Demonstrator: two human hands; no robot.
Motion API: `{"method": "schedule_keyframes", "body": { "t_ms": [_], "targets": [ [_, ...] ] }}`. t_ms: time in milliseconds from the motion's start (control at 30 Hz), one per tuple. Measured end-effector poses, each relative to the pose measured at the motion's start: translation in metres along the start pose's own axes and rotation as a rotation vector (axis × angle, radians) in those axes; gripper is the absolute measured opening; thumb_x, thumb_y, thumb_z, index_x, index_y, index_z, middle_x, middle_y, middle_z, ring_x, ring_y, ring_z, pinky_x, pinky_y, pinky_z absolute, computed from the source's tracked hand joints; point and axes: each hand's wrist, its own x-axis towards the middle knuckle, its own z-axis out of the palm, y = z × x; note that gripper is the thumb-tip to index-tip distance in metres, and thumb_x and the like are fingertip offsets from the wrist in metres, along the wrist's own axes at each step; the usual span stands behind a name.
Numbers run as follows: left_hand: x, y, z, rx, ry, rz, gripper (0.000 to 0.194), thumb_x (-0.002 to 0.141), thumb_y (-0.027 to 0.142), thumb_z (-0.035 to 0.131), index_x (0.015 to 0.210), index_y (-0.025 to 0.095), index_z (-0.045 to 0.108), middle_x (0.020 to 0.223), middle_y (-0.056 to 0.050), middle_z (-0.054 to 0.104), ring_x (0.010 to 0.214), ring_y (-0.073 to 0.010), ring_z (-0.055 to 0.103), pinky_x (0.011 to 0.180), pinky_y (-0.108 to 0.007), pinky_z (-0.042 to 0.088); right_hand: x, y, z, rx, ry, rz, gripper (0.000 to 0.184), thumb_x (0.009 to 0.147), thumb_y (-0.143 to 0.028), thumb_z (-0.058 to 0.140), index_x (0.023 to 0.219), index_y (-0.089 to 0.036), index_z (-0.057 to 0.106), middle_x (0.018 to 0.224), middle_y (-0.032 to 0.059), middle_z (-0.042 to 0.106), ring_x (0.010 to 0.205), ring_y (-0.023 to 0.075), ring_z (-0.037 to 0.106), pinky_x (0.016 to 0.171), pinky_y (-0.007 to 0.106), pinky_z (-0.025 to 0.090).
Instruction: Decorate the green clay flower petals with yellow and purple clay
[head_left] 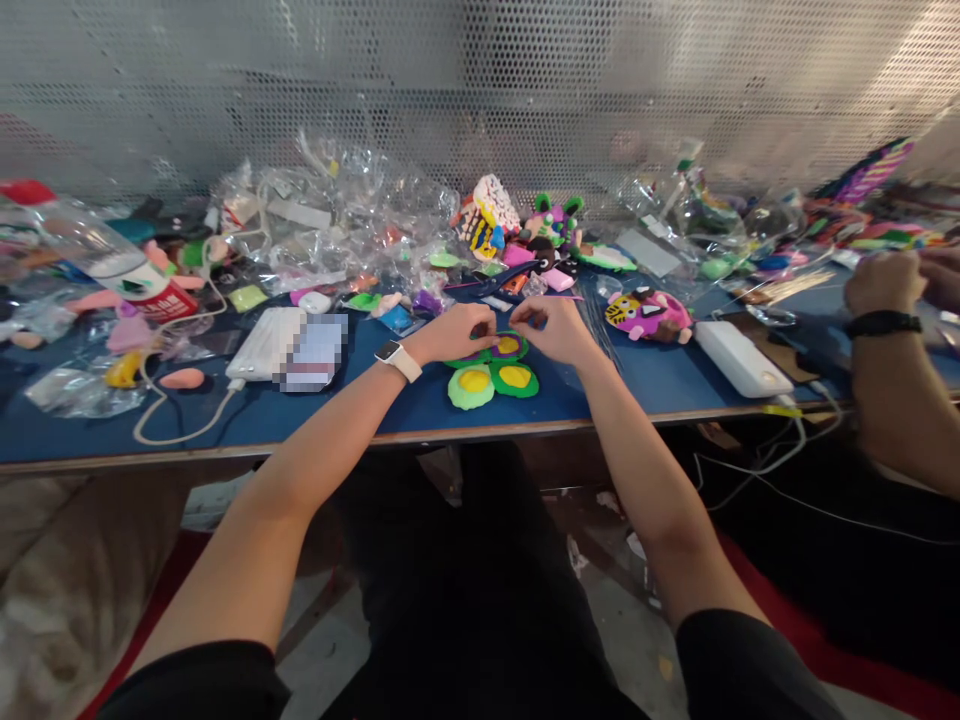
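A flat clay piece [472, 390] with several rounded green petals lies near the table's front edge. The two front petals have yellow middles; one behind shows purple around its yellow. My left hand [466, 332], with a pale-banded watch [400, 358] on its wrist, curls over the rear left petal, fingertips pressed together. On the other side, my right hand [553, 328] pinches thumb and fingers together just above the rear right petal. Whatever sits between the fingertips of either hand is too small to make out.
Behind lie clay figures [491, 215], clear wrappers [360, 205] and a pink-and-yellow clay animal [651, 315]. To the left are a phone [313, 352], a power bank [264, 343] and a bottle [124, 265]. A white power bank [741, 358] and another person's hand [885, 285] are right.
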Motion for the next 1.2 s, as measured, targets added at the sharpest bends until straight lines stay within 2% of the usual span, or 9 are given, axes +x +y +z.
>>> {"method": "schedule_keyframes", "body": {
  "t_ms": [100,200,300,400,500,633,800,933,1200],
  "targets": [
    [-0.003,-0.002,-0.012,0.138,0.071,-0.045,0.022,0.105,0.037,0.062,0.097,0.018,0.070,0.101,-0.010,0.073,0.095,-0.0264,0.068,0.087,-0.038,0.051,-0.001,-0.001,0.004,-0.009,-0.027,-0.021,0.015,0.085,-0.017,0.070,0.092,-0.021,0.082,0.088,0.0055,0.085,0.083,0.0238,0.077,0.076,0.035,0.056],
    [-0.011,-0.009,-0.030,0.369,0.139,-0.150,0.020,0.102,0.032,0.065,0.111,0.016,0.074,0.118,-0.015,0.073,0.117,-0.0343,0.067,0.105,-0.048,0.052,0.000,-0.002,0.006,-0.055,0.024,-0.039,0.014,0.088,-0.018,0.070,0.094,-0.022,0.082,0.094,0.0064,0.085,0.089,0.0259,0.077,0.080,0.038,0.056],
    [-0.024,-0.019,-0.047,0.528,0.095,-0.242,0.041,0.098,0.032,0.072,0.135,0.015,0.071,0.140,-0.019,0.068,0.136,-0.0405,0.060,0.117,-0.054,0.047,0.000,-0.004,0.006,-0.091,0.041,-0.050,0.015,0.089,-0.017,0.069,0.095,-0.023,0.081,0.097,0.0069,0.085,0.094,0.0278,0.076,0.083,0.039,0.056],
    [-0.036,-0.029,-0.055,0.578,0.056,-0.373,0.056,0.099,0.038,0.074,0.149,0.015,0.065,0.149,-0.021,0.063,0.137,-0.0427,0.060,0.115,-0.053,0.050,0.000,-0.006,0.007,-0.115,0.013,-0.051,0.015,0.090,-0.017,0.069,0.095,-0.024,0.081,0.097,0.0069,0.084,0.095,0.0284,0.075,0.085,0.040,0.056],
    [-0.040,-0.036,-0.056,0.523,0.018,-0.426,0.046,0.102,0.038,0.072,0.141,0.015,0.070,0.143,-0.020,0.064,0.125,-0.0378,0.069,0.106,-0.047,0.055,0.000,-0.005,0.010,-0.107,0.012,-0.056,0.014,0.091,-0.018,0.068,0.095,-0.024,0.081,0.096,0.0070,0.084,0.096,0.0287,0.075,0.086,0.041,0.057],
    [-0.037,-0.039,-0.055,0.453,0.057,-0.354,0.028,0.102,0.032,0.075,0.124,0.016,0.075,0.133,-0.017,0.066,0.115,-0.0329,0.073,0.103,-0.043,0.057,0.006,-0.003,0.015,-0.101,0.023,-0.046,0.013,0.091,-0.020,0.069,0.096,-0.024,0.080,0.098,0.0077,0.084,0.097,0.0298,0.075,0.087,0.044,0.059],
    [-0.029,-0.035,-0.051,0.350,0.273,-0.195,0.038,0.109,0.049,0.066,0.128,0.017,0.066,0.130,-0.017,0.070,0.127,-0.0356,0.067,0.110,-0.048,0.055,0.033,-0.020,0.017,-0.025,0.016,-0.103,0.025,0.094,-0.031,0.073,0.116,-0.022,0.082,0.113,0.0114,0.084,0.099,0.0296,0.077,0.083,0.045,0.062],
    [-0.026,-0.028,-0.042,0.246,0.330,-0.147,0.041,0.114,0.054,0.055,0.130,0.017,0.060,0.121,-0.017,0.072,0.114,-0.0329,0.071,0.097,-0.043,0.058,0.056,-0.034,0.025,0.120,0.040,-0.157,0.030,0.100,-0.041,0.071,0.123,-0.024,0.080,0.125,0.0120,0.081,0.100,0.0260,0.079,0.080,0.040,0.063],
    [-0.022,-0.017,-0.026,0.227,0.406,-0.047,0.052,0.116,0.066,0.036,0.129,0.019,0.053,0.119,-0.017,0.072,0.110,-0.0331,0.073,0.093,-0.045,0.059,0.056,-0.013,0.039,0.530,0.103,-0.009,0.036,0.091,-0.056,0.085,0.103,-0.025,0.074,0.092,0.0034,0.077,0.081,0.0207,0.077,0.072,0.036,0.064]
  ]
}}
